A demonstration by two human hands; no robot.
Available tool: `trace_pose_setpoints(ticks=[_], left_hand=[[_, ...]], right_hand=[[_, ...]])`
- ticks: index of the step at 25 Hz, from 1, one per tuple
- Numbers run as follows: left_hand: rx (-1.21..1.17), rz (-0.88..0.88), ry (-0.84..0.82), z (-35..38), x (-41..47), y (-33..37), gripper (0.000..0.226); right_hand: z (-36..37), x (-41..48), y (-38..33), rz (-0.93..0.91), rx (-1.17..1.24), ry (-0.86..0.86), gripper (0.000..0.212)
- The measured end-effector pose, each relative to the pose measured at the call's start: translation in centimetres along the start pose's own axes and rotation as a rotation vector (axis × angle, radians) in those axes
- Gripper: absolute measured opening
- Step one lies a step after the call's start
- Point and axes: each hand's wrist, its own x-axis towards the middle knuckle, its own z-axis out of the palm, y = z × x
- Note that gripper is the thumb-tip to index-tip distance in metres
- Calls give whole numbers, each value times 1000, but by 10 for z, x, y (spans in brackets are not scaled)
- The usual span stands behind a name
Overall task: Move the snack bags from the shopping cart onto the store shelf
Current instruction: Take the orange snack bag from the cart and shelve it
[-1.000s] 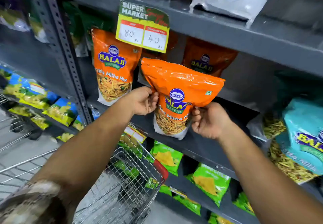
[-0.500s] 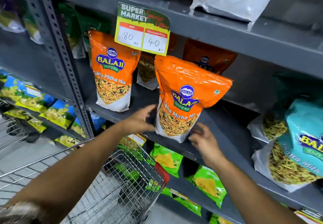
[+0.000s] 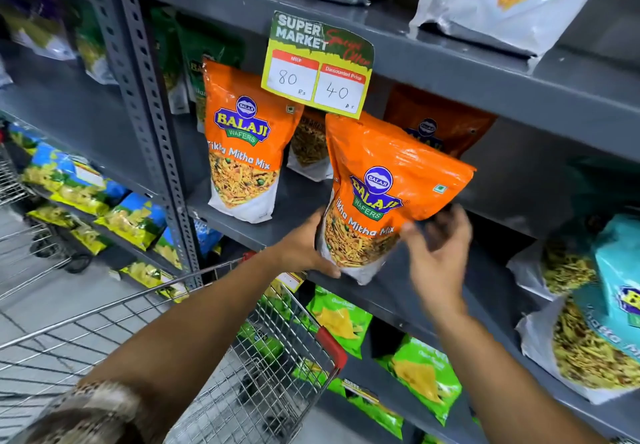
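An orange Balaji snack bag [image 3: 388, 180] stands tilted on the front of the grey middle shelf [image 3: 408, 281]. My left hand [image 3: 304, 249] grips its lower left edge. Blurred, my right hand [image 3: 440, 246] is at the bag's lower right corner with fingers spread, thumb at the bag's edge. A second orange bag [image 3: 242, 145] stands upright to the left, with more orange bags behind in shadow. The wire shopping cart [image 3: 138, 305] sits below my left arm; what it holds is hard to tell.
A yellow price tag [image 3: 318, 66] hangs from the upper shelf edge just above the bag. Teal bags [image 3: 616, 270] fill the right of the shelf. Green bags [image 3: 422, 371] lie on the lower shelf, blue and yellow ones [image 3: 131, 218] on the left rack.
The bag has come down from mid-air onto the shelf. My hands let go half a second ago; now the left holds its lower edge again and the right has moved up beside it.
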Motion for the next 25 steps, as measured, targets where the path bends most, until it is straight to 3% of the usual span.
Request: trace_pose_setpoints(ticks=[2,3,5,8,10,12,14,15,16,18,20,25], left_hand=[[17,-18,27,5,2,1,128],[33,-34,53,7,2,3,127],[61,-57,102,9,4,6,119],[90,-57,131,9,2,5,108],[114,-47,130,9,2,4,104],[137,-45,130,9,2,5,104],[139,-51,123,7,3,3,106],[137,-61,123,6,3,1,107],[136,-68,124,6,3,-2,108],[166,-62,130,8,4,-6,106],[218,-37,144,8,7,-5,104],[276,16,109,13,12,-5,106]], right_hand=[[-8,16,-38,-263,21,71,65],[-10,25,-53,-304,-20,72,56],[-11,45,-76,-238,-63,38,40],[-7,56,-89,-160,-150,-143,13],[-6,60,-93,-252,-304,-155,14],[-2,58,-90,-349,-314,21,16],[3,50,-76,-332,-137,214,29],[5,42,-60,-261,-28,226,42],[5,30,-40,-179,35,149,58],[7,3,11,-46,-67,-136,80],[13,-14,52,16,-208,-338,81],[15,-12,81,64,-199,-277,60]])
